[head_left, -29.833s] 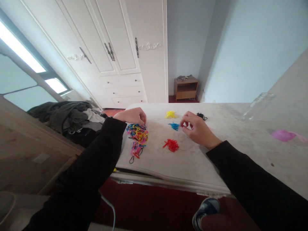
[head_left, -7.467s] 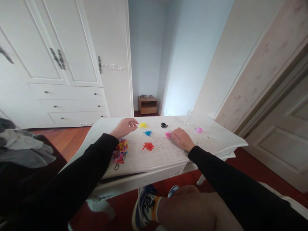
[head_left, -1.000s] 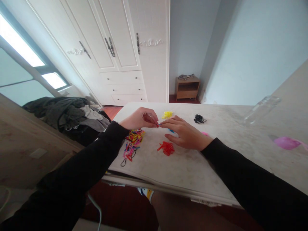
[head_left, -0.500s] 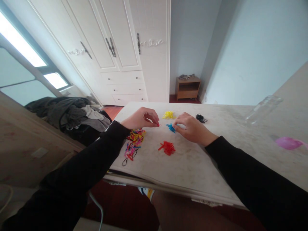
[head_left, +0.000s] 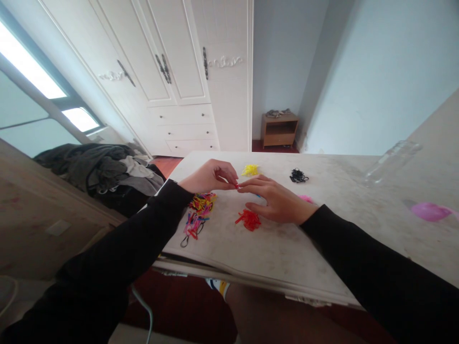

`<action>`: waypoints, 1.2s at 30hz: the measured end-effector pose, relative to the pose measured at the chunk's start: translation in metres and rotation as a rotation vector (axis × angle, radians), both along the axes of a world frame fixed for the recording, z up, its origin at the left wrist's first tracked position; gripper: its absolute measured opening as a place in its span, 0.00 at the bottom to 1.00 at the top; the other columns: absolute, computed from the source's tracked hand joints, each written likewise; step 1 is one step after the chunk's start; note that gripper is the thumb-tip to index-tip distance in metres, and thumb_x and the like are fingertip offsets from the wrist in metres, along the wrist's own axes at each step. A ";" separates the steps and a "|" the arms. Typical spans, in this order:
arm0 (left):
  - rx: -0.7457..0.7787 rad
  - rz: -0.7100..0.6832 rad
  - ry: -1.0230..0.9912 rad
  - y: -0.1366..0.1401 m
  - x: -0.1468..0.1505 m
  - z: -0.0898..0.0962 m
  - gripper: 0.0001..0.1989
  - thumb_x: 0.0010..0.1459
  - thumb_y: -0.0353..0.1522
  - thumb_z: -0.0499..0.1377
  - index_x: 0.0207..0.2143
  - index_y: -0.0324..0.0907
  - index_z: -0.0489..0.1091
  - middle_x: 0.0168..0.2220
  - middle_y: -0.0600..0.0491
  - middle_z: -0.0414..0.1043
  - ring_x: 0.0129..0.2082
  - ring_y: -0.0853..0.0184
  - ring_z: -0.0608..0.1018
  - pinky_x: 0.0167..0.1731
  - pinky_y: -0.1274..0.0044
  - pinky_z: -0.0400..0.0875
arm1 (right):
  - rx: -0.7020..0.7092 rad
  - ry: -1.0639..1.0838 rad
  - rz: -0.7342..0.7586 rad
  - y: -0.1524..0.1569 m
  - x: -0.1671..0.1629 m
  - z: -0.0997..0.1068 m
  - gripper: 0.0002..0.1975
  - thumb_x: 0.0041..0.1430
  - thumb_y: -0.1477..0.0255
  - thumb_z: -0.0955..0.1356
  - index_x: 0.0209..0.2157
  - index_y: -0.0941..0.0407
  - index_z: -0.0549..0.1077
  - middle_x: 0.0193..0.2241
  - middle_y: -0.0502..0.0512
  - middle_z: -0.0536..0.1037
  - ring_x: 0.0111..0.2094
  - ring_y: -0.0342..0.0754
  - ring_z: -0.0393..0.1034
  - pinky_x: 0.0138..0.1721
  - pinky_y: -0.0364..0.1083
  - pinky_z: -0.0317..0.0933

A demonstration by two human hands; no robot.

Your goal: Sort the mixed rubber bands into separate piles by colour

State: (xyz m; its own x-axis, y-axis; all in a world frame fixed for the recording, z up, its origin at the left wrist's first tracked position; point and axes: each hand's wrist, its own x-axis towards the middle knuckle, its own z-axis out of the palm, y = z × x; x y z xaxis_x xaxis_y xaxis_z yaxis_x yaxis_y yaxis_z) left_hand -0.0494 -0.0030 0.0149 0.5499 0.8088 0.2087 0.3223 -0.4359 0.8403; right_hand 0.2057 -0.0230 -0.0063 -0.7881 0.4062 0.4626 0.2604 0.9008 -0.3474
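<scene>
My left hand (head_left: 216, 176) hovers over the table with thumb and fingers pinched on a small reddish rubber band (head_left: 236, 186). My right hand (head_left: 275, 200) reaches in from the right; its fingertips come up to that band, while the thumb stands apart above the red rubber bands (head_left: 248, 220). Beneath the right hand, a bit of the blue rubber bands (head_left: 258, 195) shows; the rest is covered. Farther back lie piles of yellow rubber bands (head_left: 250, 170) and black rubber bands (head_left: 299, 175). Pink rubber bands (head_left: 306, 198) peek out behind the right wrist. Mixed-colour rubber bands (head_left: 202, 204) are heaped by the left wrist.
On the right of the pale table (head_left: 287, 258) lie a clear glass bottle (head_left: 390, 162) and a pink balloon-like thing (head_left: 430, 212). Dark clothes (head_left: 96, 167) are piled beyond the left edge. A white wardrobe (head_left: 229, 95) and a small wooden cabinet (head_left: 279, 130) stand behind.
My right hand has left the blue pile and moved left to my left fingertips, its thumb spreading away. Pink rubber bands now show behind its wrist. The left hand stays nearly still.
</scene>
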 end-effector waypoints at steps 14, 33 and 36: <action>-0.033 0.000 0.012 -0.001 0.000 0.000 0.11 0.51 0.35 0.72 0.34 0.40 0.75 0.35 0.49 0.82 0.35 0.65 0.85 0.37 0.75 0.83 | -0.212 0.129 -0.312 0.022 0.045 0.018 0.16 0.64 0.63 0.68 0.26 0.56 0.79 0.24 0.52 0.79 0.28 0.46 0.69 0.32 0.46 0.60; -0.018 -0.016 0.055 0.001 -0.001 -0.004 0.11 0.52 0.33 0.71 0.34 0.39 0.74 0.34 0.49 0.83 0.35 0.65 0.86 0.36 0.76 0.82 | -0.383 0.042 -0.259 0.031 0.108 0.027 0.26 0.63 0.55 0.68 0.17 0.55 0.74 0.27 0.56 0.78 0.29 0.49 0.70 0.37 0.50 0.61; -0.005 -0.007 0.056 0.001 0.000 -0.004 0.12 0.51 0.34 0.71 0.34 0.38 0.75 0.33 0.49 0.83 0.35 0.65 0.86 0.36 0.76 0.82 | -0.330 0.071 -0.277 0.026 0.097 0.025 0.22 0.61 0.54 0.70 0.21 0.55 0.77 0.28 0.56 0.78 0.32 0.51 0.70 0.38 0.50 0.60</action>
State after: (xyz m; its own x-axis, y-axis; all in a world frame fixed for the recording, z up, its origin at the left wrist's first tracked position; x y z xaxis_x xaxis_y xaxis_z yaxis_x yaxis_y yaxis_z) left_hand -0.0497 -0.0023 0.0112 0.5662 0.8059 0.1731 0.3658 -0.4339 0.8234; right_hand 0.3027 0.0033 0.0187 -0.5993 0.7333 0.3213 0.4419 0.6376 -0.6311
